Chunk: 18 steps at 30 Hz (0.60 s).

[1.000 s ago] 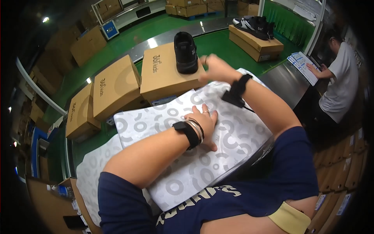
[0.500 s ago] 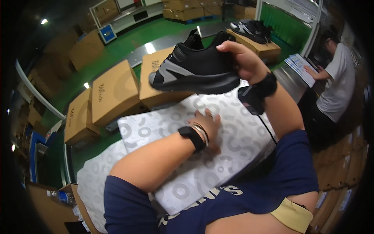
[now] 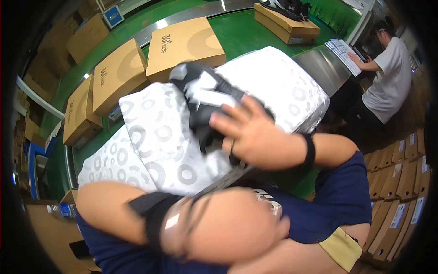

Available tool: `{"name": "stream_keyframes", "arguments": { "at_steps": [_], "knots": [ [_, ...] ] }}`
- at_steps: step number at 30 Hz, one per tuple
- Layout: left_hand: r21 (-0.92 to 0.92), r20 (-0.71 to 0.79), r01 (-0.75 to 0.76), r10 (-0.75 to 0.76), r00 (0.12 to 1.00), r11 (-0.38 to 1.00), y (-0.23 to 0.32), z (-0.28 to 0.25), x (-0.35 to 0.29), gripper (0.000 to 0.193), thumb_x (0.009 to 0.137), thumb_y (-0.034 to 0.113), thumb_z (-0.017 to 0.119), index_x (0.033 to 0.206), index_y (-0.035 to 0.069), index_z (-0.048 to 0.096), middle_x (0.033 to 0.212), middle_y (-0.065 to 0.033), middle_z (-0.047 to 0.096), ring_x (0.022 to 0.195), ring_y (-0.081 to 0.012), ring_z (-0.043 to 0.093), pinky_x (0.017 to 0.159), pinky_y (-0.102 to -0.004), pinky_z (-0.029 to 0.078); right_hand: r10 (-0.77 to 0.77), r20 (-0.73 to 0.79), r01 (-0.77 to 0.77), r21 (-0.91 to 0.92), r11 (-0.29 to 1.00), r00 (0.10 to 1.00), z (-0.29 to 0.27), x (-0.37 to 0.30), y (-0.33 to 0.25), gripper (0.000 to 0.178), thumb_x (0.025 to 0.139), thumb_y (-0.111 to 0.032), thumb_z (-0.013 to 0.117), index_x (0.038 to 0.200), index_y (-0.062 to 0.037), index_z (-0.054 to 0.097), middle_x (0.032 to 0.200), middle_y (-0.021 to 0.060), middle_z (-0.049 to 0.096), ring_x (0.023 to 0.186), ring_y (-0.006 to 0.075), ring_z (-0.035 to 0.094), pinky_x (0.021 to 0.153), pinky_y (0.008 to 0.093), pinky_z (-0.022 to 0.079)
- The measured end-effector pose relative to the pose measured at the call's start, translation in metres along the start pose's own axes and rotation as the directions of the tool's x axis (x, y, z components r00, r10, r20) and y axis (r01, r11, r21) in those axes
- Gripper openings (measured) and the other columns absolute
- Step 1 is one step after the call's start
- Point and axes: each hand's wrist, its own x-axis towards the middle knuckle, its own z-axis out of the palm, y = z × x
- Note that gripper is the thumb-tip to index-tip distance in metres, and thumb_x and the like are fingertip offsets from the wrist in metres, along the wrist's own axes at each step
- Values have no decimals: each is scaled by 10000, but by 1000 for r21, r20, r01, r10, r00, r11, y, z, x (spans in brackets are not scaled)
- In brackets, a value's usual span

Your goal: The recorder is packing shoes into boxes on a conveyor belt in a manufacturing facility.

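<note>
A black, grey and white sneaker (image 3: 200, 89) lies on its side, blurred, on white wrapping paper (image 3: 159, 132) printed with grey rings. Over its near right part is my right hand (image 3: 255, 137), fingers spread and touching the shoe rather than wrapped round it. My left hand (image 3: 237, 223) is low in front of my body, smeared by motion, with its fingers mostly hidden. It is apart from the shoe.
Three cardboard shoeboxes (image 3: 182, 45) stand in a row beyond the paper at left. Another shoebox (image 3: 285, 27) at the far right carries dark shoes (image 3: 292, 9). A person (image 3: 392, 77) handles papers at right; stacked cartons (image 3: 397, 196) fill the lower right.
The sneaker has come down from the raised right hand onto the paper and tipped on its side. My right hand has lowered with it. My left hand has left the paper and moved toward my body.
</note>
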Motion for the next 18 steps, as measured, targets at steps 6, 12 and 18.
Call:
{"name": "stream_keyframes", "arguments": {
  "at_steps": [6, 12, 18],
  "knots": [
    [-116, -631, 439, -408, 660, 891, -19, -17, -96, 401, 665, 96, 620, 1037, -21, 525, 942, -162, 590, 877, -245, 578, 778, -301, 439, 716, -132, -561, 530, 636, 686, -6, -56, 73, 157, 719, -111, 601, 841, -16, 625, 804, 127, 603, 763, 250, 581, 697, 308, 453],
    [-588, -719, 460, -691, 81, 666, -87, 44, -157, 315, 765, 76, 572, 1062, -21, 527, 982, -120, 589, 916, -188, 553, 823, -296, 404, 874, -136, -883, -13, 470, 467, 42, -137, 128, 187, 757, -138, 532, 890, -57, 636, 901, 132, 612, 810, 286, 576, 790, 357, 419],
    [-348, -795, 693, -590, 139, 631, -107, 57, -142, 282, 722, 98, 597, 988, 8, 567, 885, -119, 580, 848, -235, 535, 776, -309, 400, 848, -244, -883, -135, 450, 470, 42, -133, 127, 184, 761, -122, 525, 902, -76, 634, 812, 131, 621, 770, 287, 586, 786, 361, 427]
  ]
}}
